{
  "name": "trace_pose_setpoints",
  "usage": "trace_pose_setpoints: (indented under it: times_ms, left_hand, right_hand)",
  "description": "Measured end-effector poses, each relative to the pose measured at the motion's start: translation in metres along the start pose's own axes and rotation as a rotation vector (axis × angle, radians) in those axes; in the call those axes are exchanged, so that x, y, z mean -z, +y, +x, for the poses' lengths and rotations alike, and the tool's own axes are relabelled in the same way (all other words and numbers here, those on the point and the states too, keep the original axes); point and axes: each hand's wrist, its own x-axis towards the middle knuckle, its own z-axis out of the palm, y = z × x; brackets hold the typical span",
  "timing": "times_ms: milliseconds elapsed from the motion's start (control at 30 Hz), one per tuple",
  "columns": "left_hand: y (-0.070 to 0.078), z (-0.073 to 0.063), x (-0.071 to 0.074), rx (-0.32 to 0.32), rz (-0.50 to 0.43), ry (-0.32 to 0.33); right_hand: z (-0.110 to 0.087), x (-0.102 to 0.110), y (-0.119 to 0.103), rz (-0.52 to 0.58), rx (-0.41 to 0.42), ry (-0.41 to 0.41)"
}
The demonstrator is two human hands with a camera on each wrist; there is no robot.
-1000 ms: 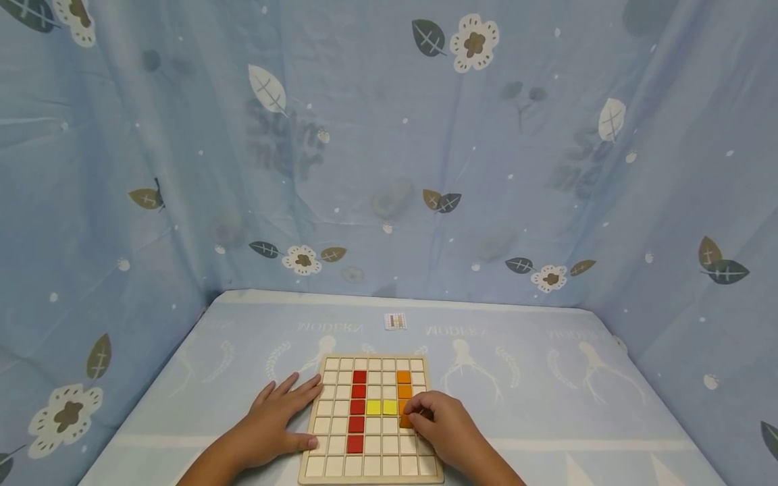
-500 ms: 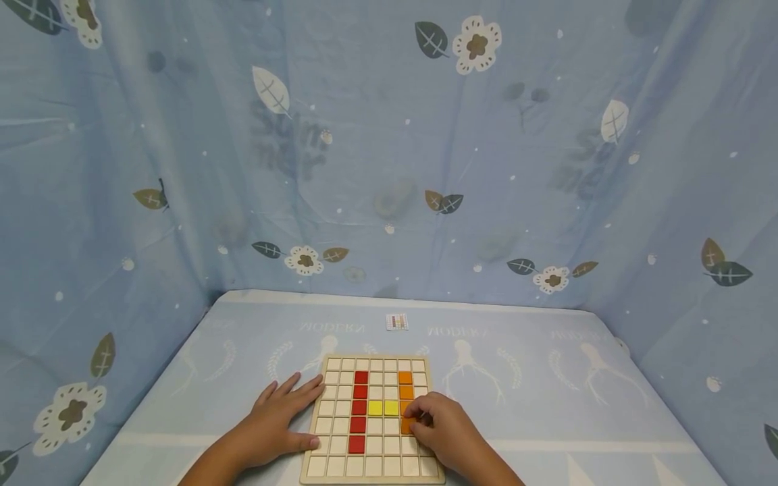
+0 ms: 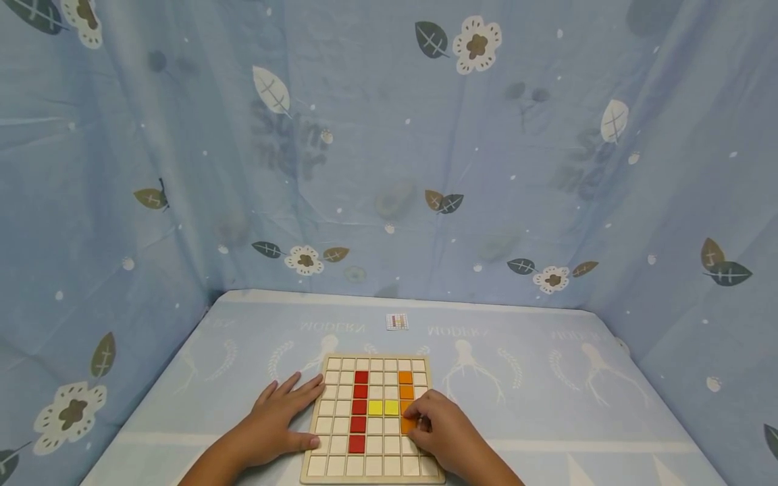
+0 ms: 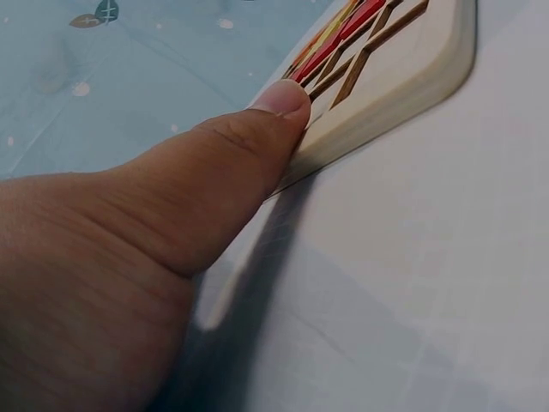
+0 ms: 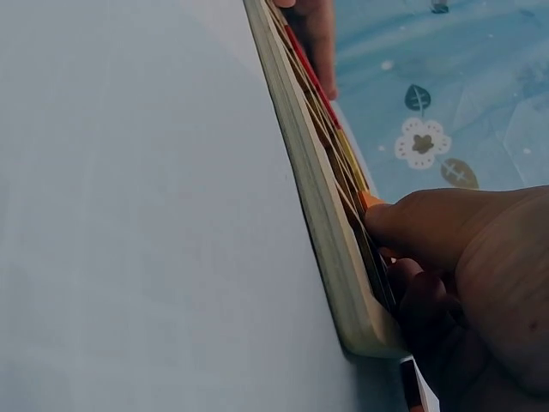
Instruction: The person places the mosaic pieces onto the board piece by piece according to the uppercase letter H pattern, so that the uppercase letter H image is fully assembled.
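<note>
A square-grid wooden board (image 3: 372, 480) lies on the table. My left hand (image 3: 273, 425) is spread along its left edge, with the thumb (image 4: 283, 101) resting on the rim in the left wrist view. On the right side, my right hand (image 3: 446, 428) has its thumb and curled fingers at an orange tile (image 3: 406, 426), pinching it at its cell; part of the tile is hidden by the fingers. More orange tiles (image 3: 405, 378) run up the same column. A column of red tiles (image 3: 360, 408) stands to the left, joined by two yellow tiles (image 3: 375, 408) in one row.
Beyond the board lies a small printed card (image 3: 397, 322) with a coloured grid pattern. Pale patterned cloth (image 3: 535, 378) covers the table. Blue floral curtains (image 3: 365, 169) enclose the back and both sides.
The orange tile under my right fingers looks flatter and brighter than a second ago. My right fingers have shifted only slightly, and my left hand keeps its place on the board.
</note>
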Motion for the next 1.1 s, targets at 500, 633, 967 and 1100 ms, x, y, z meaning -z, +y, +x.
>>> trace_pose_setpoints:
  times_ms: [500,633,967,1100]
  left_hand:
    - [0.0023,-0.0005,0.0012,0.001,0.002,-0.001]
    - [0.0029,-0.0011,0.0013,-0.001,-0.002,-0.003]
    - [0.0033,-0.0010,0.0015,-0.002,-0.001,-0.003]
    - [0.0028,-0.0014,0.0013,-0.004,0.001,-0.004]
  right_hand:
    - [-0.0001,-0.0004,0.0019,-0.016,0.002,-0.006]
    - [-0.0003,-0.0010,0.0024,-0.025,0.005,0.000]
    - [-0.0013,-0.0007,0.0014,-0.038,0.005,0.012]
    - [-0.0020,0.0001,0.0002,-0.045,0.010,0.020]
